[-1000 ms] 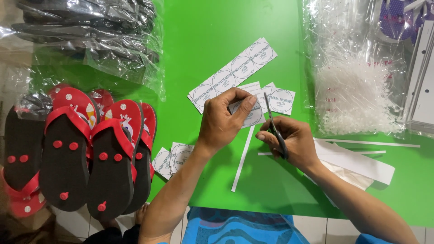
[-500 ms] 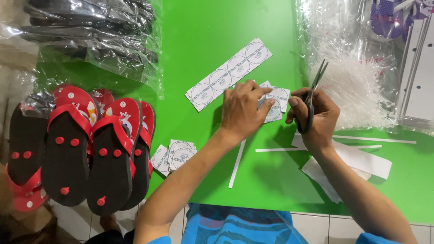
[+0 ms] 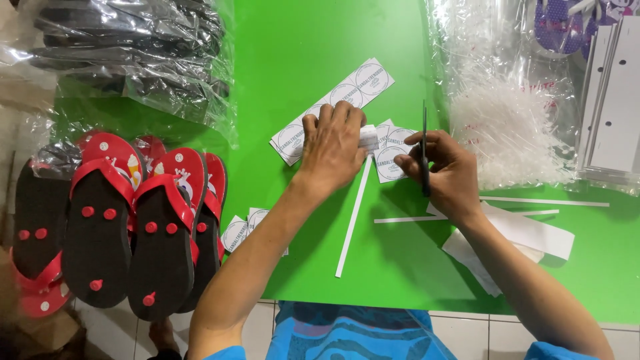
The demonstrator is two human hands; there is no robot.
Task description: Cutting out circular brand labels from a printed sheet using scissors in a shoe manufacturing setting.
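My left hand (image 3: pixel 337 147) lies palm down over the near end of a white strip of round printed labels (image 3: pixel 365 81) on the green table (image 3: pixel 313 40). Its fingers cover a small stack of cut labels. My right hand (image 3: pixel 445 172) grips a pair of dark scissors (image 3: pixel 424 143), blades pointing away from me, and its fingertips touch loose square labels (image 3: pixel 390 160) between the two hands. A long thin paper offcut (image 3: pixel 353 217) runs from under my left hand toward the table's near edge.
Red and black flip-flops (image 3: pixel 113 227) lie soles up at the left. Bagged dark sandals (image 3: pixel 133 47) sit at the far left. A clear bag of white plastic fasteners (image 3: pixel 507 127) and white cardboard sheets (image 3: pixel 617 100) lie at the right. Paper scraps (image 3: pixel 527 233) and more cut labels (image 3: pixel 241 230) lie nearby.
My left hand slid from the loose labels onto the end of the long label strip. My right hand swung the scissors upright and came back down beside the loose labels.
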